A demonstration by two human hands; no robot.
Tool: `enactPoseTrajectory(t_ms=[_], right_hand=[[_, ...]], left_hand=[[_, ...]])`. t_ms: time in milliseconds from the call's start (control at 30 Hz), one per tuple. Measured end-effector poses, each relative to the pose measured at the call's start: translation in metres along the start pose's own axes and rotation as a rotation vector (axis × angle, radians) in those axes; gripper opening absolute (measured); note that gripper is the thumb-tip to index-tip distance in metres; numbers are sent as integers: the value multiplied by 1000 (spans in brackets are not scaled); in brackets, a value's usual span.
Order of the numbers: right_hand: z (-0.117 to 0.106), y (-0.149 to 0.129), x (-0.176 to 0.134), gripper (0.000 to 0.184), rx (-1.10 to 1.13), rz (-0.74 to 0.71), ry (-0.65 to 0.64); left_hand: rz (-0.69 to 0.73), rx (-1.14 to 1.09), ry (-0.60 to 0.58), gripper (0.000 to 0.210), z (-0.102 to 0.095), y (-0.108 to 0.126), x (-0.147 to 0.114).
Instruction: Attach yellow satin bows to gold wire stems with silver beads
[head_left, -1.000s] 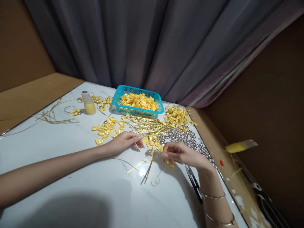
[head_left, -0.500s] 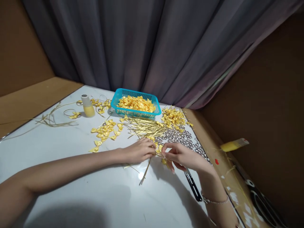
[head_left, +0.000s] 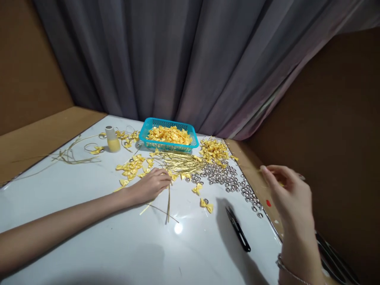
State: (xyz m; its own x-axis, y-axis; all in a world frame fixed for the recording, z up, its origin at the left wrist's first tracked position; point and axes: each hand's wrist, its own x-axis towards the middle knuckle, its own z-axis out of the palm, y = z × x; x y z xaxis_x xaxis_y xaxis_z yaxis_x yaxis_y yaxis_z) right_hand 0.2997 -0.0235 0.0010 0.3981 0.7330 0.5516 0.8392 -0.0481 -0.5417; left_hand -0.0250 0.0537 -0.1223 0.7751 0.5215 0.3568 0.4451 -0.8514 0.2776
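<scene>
My left hand (head_left: 156, 184) rests on the white tabletop with its fingers closed at the edge of the yellow satin bows. Thin gold wire ties (head_left: 168, 204) run down from its fingertips, and the fingers hide their upper ends. Out beyond the right table edge is my right hand (head_left: 292, 196), its fingers curled around a small yellow bottle (head_left: 281, 184) that is mostly hidden. Between the hands lie a loose yellow bow (head_left: 197, 189) and a bow with a silver bead (head_left: 207, 205). Black thread snips (head_left: 238, 229) lie to the left of my right forearm.
A blue basket (head_left: 142, 136) full of bows stands at the back. Before it lie a bundle of gold ties (head_left: 181, 162), a pile of bows with ties (head_left: 215, 150) and scattered silver beads (head_left: 222, 174). A yellow-filled bottle (head_left: 113, 140) stands back left.
My right hand has left the bows and moved right to the yellow bottle beyond the table. The left hand has shifted left with the gold ties. A beaded bow now shows on the table.
</scene>
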Motion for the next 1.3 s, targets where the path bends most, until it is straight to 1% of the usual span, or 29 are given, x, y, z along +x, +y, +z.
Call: enactPoseTrajectory(t_ms=[33,67,100,133,167,267,300,333,400,500,567,633,667,733,800,833,900,933,967,1033,1100,1133,1200,1233,1300], right_hand=[[-2,2,5,43,-104,-36,61],[-3,3,10,44,-163,-44,74],[-3,4,14,44,-186,-37,46],[-2,5,16,42,-169,-33,-27],[0,6,17,40,-120,-31,-133],[10,10,12,32,36,-26,-484],[14,13,10,30,52,-20,-571],[17,17,7,27,41,-15,-625],[24,25,1,19,-29,-9,-667],[37,38,-9,6,-73,-11,-725],[51,43,-16,7,-66,-24,-755],[65,47,-22,8,-56,-42,-758],[71,48,-24,6,-52,-52,-750],[79,46,-26,11,-39,-74,-733],[79,38,-28,13,-12,-107,-715],[76,31,-30,13,10,-134,-709],[72,11,-36,11,72,-217,-718],[71,0,-41,10,108,-269,-736],[71,-12,-46,10,143,-323,-763],[77,-33,-57,12,181,-409,-794],[87,-47,-65,15,193,-453,-795],[92,-51,-67,16,201,-466,-795],[101,-54,-68,16,232,-475,-808],[104,-55,-68,15,256,-474,-824],[108,-53,-68,16,305,-464,-864]], left_hand=[[-21,18,16,28,-4,-4,-4],[-48,23,24,28,-8,-8,-8],[-75,18,30,28,-12,-11,-11],[-108,17,32,28,-15,-13,-13],[-138,17,27,27,-18,-15,-16],[-202,31,21,28,-27,-18,-20],[-216,34,24,28,-29,-18,-21],[-230,35,24,28,-31,-18,-22],[-261,33,3,29,-34,-16,-23],[-272,16,-75,43,-35,-7,-27],[-222,-33,-113,52,-34,4,-29],[-161,-108,-116,56,-32,19,-30],[-130,-157,-113,56,-31,28,-29],[-86,-291,-115,50,-28,46,-27],[-118,-467,-105,39,-25,63,-20],[-188,-579,-122,35,-23,69,-16],[-440,-839,-159,32,-18,78,-4],[-564,-983,-156,32,-16,80,2],[-633,-1114,-123,30,-12,81,8],[-650,-1383,14,29,-6,78,20],[-693,-1646,158,25,2,70,28],[-710,-1684,202,23,5,65,30],[-740,-1732,245,20,12,55,32],[-752,-1749,253,20,14,51,31],[-770,-1790,227,22,18,44,28]])
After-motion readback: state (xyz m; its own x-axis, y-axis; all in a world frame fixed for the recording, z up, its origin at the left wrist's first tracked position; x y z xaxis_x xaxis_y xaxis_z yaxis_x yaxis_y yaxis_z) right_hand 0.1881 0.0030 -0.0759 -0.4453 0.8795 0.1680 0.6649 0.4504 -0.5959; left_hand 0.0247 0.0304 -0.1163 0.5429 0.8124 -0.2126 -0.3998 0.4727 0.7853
